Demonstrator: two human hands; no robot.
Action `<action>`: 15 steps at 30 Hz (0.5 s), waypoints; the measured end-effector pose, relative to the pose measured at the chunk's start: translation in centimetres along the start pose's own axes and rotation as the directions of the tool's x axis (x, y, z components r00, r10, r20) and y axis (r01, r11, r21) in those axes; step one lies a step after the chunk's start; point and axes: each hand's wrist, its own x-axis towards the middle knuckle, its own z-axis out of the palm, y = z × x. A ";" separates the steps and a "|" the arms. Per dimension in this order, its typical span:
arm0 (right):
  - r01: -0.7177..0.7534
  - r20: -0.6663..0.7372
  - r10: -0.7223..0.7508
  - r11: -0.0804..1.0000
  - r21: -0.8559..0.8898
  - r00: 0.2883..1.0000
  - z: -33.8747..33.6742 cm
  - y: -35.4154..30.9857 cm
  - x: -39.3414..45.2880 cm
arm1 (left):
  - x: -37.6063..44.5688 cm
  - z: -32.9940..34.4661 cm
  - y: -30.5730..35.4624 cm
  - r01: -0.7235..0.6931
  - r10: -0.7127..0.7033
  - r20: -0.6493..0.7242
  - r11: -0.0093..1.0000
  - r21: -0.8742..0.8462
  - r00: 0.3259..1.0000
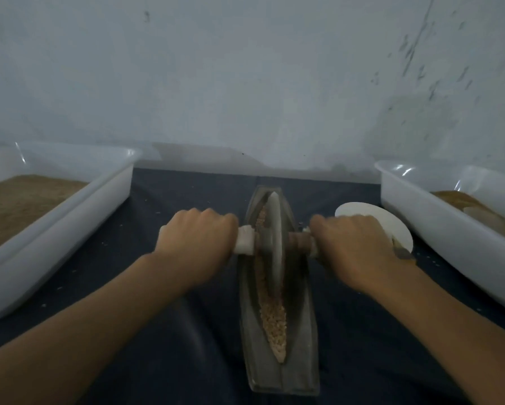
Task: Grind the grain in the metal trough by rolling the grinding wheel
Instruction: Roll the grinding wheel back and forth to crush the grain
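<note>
**Both hands on the axle, wheel toward the far end of the trough**

A pale, scuffed wall backs a surface covered in dark blue cloth (187, 194). In the middle of the cloth, running from its near edge toward the wall, lies the boat-shaped metal trough (299, 331), with whole-looking grain (273, 323) along its groove. The grinding wheel (273, 229) stands upright in the groove in the far half of the trough.

The left hand (195, 244) is wrapped around the white-bound left end of the axle handle (299, 241); the right hand (359, 249) is wrapped around the right end. Both are clamped on it, knuckles up.

To do this stroke well, I judge the hands should press down evenly so the wheel stays vertical and does not ride up a trough wall, then roll it back the full length to reach the unbroken grain at the near end. Uneven pressure could tip the trough or throw kernels onto the cloth.

A white tub (70, 229) of tan meal sits at the left edge, another white tub (438, 217) at the right, with a white disc (371, 220) and brown-handled tool (402, 251) beside the right one.

No brand, label or writing is legible anywhere.
</note>
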 end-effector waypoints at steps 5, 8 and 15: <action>0.043 -0.140 -0.038 0.999 0.029 0.989 -1.9 -1.1 -5.3 | -4.0 -3.0 0.2 -0.136 0.136 -0.026 0.991 0.018 0.990; 0.010 -0.041 -0.012 0.998 -0.058 0.999 -1.4 -1.3 -3.7 | -3.2 -1.8 0.5 -0.075 0.073 0.034 0.993 0.088 0.997; -0.088 -0.035 0.087 0.996 -0.004 0.996 1.6 0.2 3.2 | 3.0 0.9 0.3 0.069 -0.067 -0.022 0.994 0.080 0.997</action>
